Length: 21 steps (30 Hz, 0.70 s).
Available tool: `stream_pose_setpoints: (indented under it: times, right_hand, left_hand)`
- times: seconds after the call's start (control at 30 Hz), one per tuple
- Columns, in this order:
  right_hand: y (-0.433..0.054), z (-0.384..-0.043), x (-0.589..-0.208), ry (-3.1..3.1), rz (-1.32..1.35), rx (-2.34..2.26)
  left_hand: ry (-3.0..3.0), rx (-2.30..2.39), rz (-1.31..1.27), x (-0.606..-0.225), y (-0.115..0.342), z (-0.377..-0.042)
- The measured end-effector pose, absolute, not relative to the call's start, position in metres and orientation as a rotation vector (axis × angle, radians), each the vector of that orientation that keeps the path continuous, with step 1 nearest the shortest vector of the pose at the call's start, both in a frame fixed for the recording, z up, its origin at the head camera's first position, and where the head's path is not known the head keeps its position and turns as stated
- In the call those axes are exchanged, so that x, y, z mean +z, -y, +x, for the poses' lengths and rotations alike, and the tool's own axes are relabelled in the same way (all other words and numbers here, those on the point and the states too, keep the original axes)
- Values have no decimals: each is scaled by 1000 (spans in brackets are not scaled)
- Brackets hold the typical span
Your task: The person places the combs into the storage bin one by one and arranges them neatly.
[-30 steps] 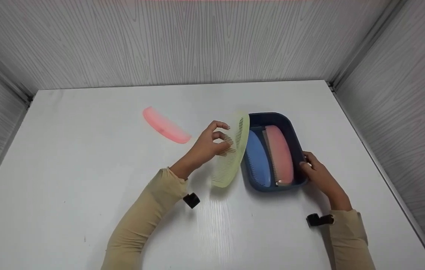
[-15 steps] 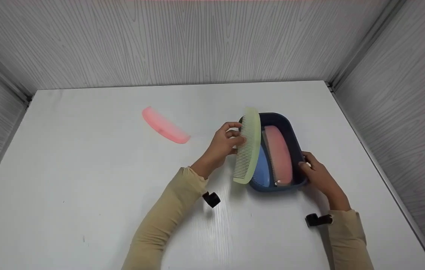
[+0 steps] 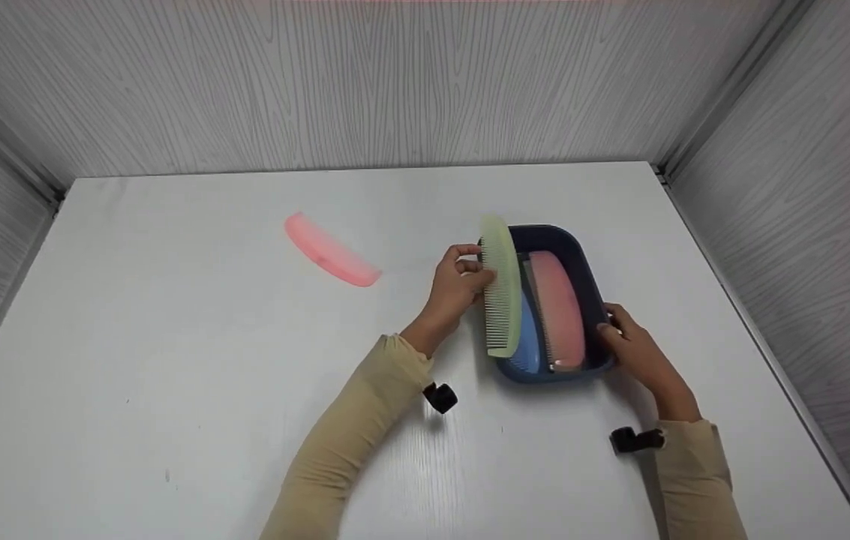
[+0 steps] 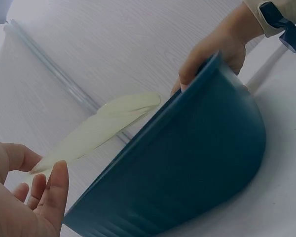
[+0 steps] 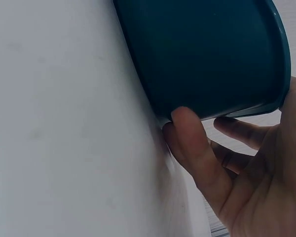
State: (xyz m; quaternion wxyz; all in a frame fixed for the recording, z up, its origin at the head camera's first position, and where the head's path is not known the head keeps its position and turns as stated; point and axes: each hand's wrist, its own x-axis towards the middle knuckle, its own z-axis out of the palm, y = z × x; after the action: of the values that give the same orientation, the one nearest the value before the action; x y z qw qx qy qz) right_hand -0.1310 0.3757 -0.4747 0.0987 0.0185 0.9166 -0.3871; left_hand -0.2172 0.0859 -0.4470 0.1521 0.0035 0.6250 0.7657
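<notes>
My left hand (image 3: pixel 455 292) pinches a pale green comb (image 3: pixel 504 292) by its toothed side, over the left rim of a dark blue tub (image 3: pixel 591 277). In the left wrist view the comb (image 4: pixel 103 123) slants above the tub's edge. Inside the tub lie a blue comb (image 3: pixel 528 341) and a pink comb (image 3: pixel 561 307), side by side; the green comb covers part of the blue one. At the tub's right side my right hand (image 3: pixel 638 349) grips the rim, thumb over the edge. The right wrist view shows its fingers (image 5: pixel 239 131) against the tub's wall.
Another pink comb (image 3: pixel 331 251) lies flat on the white table (image 3: pixel 169 360), left of the tub. Grey wood-grain panels (image 3: pixel 394 82) stand at the back and along both sides. Black wrist cameras (image 3: pixel 440 397) sit on both sleeves.
My left hand has carried the green comb to the right, from beside the tub to above its left part. The right hand stays on the tub.
</notes>
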Motion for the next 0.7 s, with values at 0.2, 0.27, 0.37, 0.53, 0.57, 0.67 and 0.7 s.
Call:
stream_pose_setpoints:
  times: [0.2, 0.27, 0.37, 0.53, 0.57, 0.67, 0.7]
  right_hand:
    - [-375, -130, -474, -2702, 55, -1150]
    - [-375, -130, -474, -2701, 54, -1161]
    - [-375, -130, -474, -2692, 57, -1178]
    - [-375, -130, -474, -2679, 67, -1176]
    - [-375, -130, -475, -2685, 65, -1170]
    - [-376, -131, -476, -2695, 65, -1156]
    - [-376, -131, -477, -2696, 66, -1151]
  left_hand:
    - [-1861, 2214, 38, -456, -90, -217]
    - [-1897, 2204, 55, -457, -91, -217]
    - [-1998, 2153, 105, -457, -91, -217]
    - [-2183, 2039, 218, -457, -90, -216]
    - [-2202, 2027, 236, -457, -89, -216]
    - [-2227, 2012, 272, -459, -88, -216]
    - [-2237, 2007, 275, -460, -88, -216]
